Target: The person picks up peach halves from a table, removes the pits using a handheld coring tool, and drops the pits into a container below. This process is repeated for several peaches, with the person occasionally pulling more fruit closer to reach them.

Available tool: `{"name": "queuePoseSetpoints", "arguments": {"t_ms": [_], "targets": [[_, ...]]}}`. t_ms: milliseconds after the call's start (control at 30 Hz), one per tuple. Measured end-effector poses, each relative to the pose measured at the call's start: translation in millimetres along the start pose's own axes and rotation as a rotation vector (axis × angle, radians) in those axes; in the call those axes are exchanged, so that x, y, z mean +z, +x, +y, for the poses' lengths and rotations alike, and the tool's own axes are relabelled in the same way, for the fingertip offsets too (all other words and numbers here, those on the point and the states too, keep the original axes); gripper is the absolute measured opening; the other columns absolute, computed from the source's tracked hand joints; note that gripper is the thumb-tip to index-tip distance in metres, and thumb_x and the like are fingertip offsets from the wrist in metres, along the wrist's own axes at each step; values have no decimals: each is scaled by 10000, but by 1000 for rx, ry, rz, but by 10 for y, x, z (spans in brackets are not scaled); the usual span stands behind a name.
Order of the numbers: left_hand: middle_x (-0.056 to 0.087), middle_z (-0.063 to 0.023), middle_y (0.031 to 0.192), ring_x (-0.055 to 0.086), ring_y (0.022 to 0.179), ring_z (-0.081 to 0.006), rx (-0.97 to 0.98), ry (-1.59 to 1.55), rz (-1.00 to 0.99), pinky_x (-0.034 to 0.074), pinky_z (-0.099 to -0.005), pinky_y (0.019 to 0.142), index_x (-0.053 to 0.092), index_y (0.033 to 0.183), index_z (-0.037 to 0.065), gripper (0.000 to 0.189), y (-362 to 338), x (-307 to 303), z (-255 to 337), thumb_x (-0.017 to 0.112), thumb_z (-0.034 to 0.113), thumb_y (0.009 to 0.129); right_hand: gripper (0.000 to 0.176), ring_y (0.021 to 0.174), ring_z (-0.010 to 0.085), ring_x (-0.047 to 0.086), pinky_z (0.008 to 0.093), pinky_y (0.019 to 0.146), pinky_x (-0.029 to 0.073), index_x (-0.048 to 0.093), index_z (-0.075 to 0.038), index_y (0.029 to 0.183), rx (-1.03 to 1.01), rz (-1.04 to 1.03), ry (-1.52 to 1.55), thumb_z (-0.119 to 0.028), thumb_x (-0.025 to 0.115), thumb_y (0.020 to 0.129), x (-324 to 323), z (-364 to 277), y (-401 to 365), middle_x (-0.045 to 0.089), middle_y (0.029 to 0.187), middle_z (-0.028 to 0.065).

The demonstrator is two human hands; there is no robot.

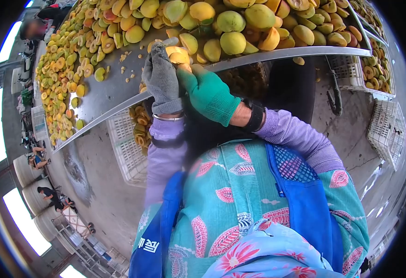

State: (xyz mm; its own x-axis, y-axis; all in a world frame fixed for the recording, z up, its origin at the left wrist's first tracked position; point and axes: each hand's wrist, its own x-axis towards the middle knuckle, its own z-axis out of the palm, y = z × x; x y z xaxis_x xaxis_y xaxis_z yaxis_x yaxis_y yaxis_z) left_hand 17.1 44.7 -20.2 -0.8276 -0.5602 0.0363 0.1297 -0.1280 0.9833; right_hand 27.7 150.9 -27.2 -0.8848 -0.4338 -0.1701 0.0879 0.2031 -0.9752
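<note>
My left hand (162, 78), in a grey glove, is closed around a tool whose grey end (170, 41) sticks out past the fingers. Beside it, my right hand (210, 95), in a green glove, pinches a yellow fruit piece (179, 55) between thumb and fingers. Both hands meet over the near edge of the metal table (119, 74). Just beyond them lie whole green-yellow fruits (233, 42) and cut halves. The working tip of the tool is hidden by the fruit and fingers.
Many fruit halves (66, 60) cover the table's left side. Below the edge stands a white crate (128, 153) with cut fruit. More white crates (388, 129) are on the right, near a dark hanging strap (335, 99). People (50, 194) sit far off at left.
</note>
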Motion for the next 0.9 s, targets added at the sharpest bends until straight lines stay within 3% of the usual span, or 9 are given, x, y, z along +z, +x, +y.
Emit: {"name": "queuePoseSetpoints", "arguments": {"t_ms": [167, 367, 467, 533, 567, 667, 767, 867, 900], "targets": [[675, -111, 891, 638, 763, -182, 33, 345, -48, 514, -253, 669, 641, 1030, -35, 370, 87, -87, -30, 455, 283, 992, 429, 608, 406, 576, 462, 578, 483, 551, -5, 961, -333, 145, 216, -416, 429, 971, 181, 185, 41, 579, 674, 209], [679, -93, 892, 634, 754, -140, 273, 611, -484, 507, -232, 671, 653, 1011, -26, 305, 180, -138, 207, 466, 214, 986, 411, 398, 98, 453, 283, 297, 333, 501, -90, 860, 200, -383, 523, -464, 373, 972, -218, -32, -68, 470, 571, 13], [683, -96, 885, 637, 768, -138, 31, 638, -312, 513, -245, 676, 652, 1000, -10, 245, 128, -108, 171, 489, 171, 971, 380, 379, 65, 331, 243, 300, 269, 490, -151, 859, 551, -559, 1117, -503, 394, 965, -93, -189, -84, 402, 579, -67], [684, -103, 880, 641, 771, -149, -53, 588, -347, 515, -253, 673, 651, 983, -1, 235, 208, -72, 145, 496, 175, 969, 415, 398, 70, 328, 231, 323, 277, 439, -181, 830, 524, -658, 1186, -578, 394, 941, -131, -112, -46, 378, 581, -79], [668, -102, 867, 639, 780, -165, 233, 876, -619, 515, -256, 667, 633, 1007, 17, 239, 285, -100, 217, 501, 213, 972, 415, 404, 72, 336, 230, 326, 279, 436, -183, 824, 503, -645, 1132, -580, 395, 941, -161, -132, -59, 382, 582, -79], [649, -74, 875, 627, 780, -164, -371, 84, -469, 516, -254, 661, 603, 1068, 41, 244, 109, -34, 391, 517, 246, 968, 400, 437, 79, 375, 238, 388, 311, 468, -168, 845, 463, -822, 1324, -537, 378, 970, -152, -108, -39, 399, 589, -81], [630, -70, 897, 602, 743, -150, -213, 116, -257, 511, -266, 643, 580, 1112, 80, 259, -12, -377, 101, 468, 273, 979, 368, 442, 97, 414, 263, 463, 354, 518, -145, 832, 467, -1162, 1664, -449, 386, 993, -109, -56, 7, 437, 566, -52], [635, -100, 870, 576, 636, -213, 467, 1064, -216, 489, -321, 577, 606, 1010, 69, 196, -287, -757, 192, 533, 216, 905, 367, 438, 86, 406, 263, 458, 350, 519, -147, 838, 501, -1297, 1603, -457, 393, 988, -210, -68, -90, 438, 570, -55], [636, -105, 902, 581, 692, -218, 422, 1081, -173, 489, -320, 623, 618, 1004, 70, 183, -273, -829, 263, 544, 197, 893, 357, 443, 81, 416, 265, 442, 359, 518, -149, 845, 502, -1243, 1572, -457, 404, 985, -318, -14, -123, 447, 576, -54]]}}
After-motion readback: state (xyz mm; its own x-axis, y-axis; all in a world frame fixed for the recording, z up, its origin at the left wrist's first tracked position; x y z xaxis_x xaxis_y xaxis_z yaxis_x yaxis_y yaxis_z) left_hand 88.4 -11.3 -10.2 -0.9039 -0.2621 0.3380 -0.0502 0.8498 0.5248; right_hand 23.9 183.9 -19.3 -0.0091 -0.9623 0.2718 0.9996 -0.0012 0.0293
